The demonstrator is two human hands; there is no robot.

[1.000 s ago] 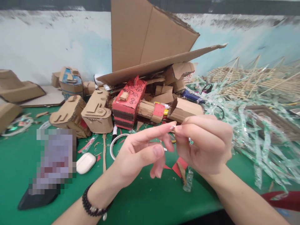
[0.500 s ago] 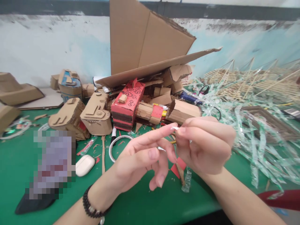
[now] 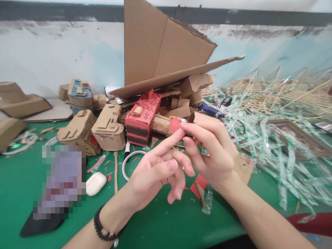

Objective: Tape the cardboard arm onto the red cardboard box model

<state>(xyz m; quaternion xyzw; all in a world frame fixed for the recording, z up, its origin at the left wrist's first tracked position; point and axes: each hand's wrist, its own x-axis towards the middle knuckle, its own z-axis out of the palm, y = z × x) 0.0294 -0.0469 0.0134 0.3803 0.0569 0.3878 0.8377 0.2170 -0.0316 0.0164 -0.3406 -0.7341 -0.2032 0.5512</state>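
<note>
My left hand (image 3: 158,176) has its index finger stretched out and its other fingers loosely curled and apart. At that fingertip sits a tiny white scrap (image 3: 183,120), too small to tell its kind. The index fingertip of my right hand (image 3: 212,148) touches the left index tip beside the scrap. My right thumb is a little apart, below. Under my left hand lies a ring-shaped roll of white tape (image 3: 125,166), partly hidden by the hand. A red-and-black cardboard box (image 3: 141,119) with drawn marks stands just beyond my fingers.
Brown cardboard models (image 3: 109,128) stand at the left and back, below large cardboard sheets (image 3: 145,41). A white rounded case (image 3: 96,183) lies beside a blurred-out dark object (image 3: 41,224). Tangled clear-green tape strips (image 3: 282,166) and stick frames (image 3: 259,90) cover the right side.
My right hand has opened from a pinch near the white scrap, its index finger now against the left fingertip. Both hands' meeting point has shifted slightly left and up.
</note>
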